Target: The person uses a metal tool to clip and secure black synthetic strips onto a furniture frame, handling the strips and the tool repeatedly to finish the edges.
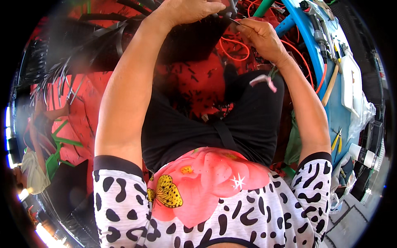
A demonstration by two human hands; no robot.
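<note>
the left hand (188, 10) is closed over the top of a dark bundle of black strips (124, 41) at the upper edge of view, its grip clamped on the bundle; the right hand (258, 37) is held just beside it, fingers pinched together on a thin dark strip end (235, 20); the bundle is seen fanning out to the left above a red floor (194, 82) scattered with black offcuts; orange cord (235, 47) lies beneath the right hand; yellow-handled pliers (337, 140) rest on a blue surface (337, 111) at the right.
</note>
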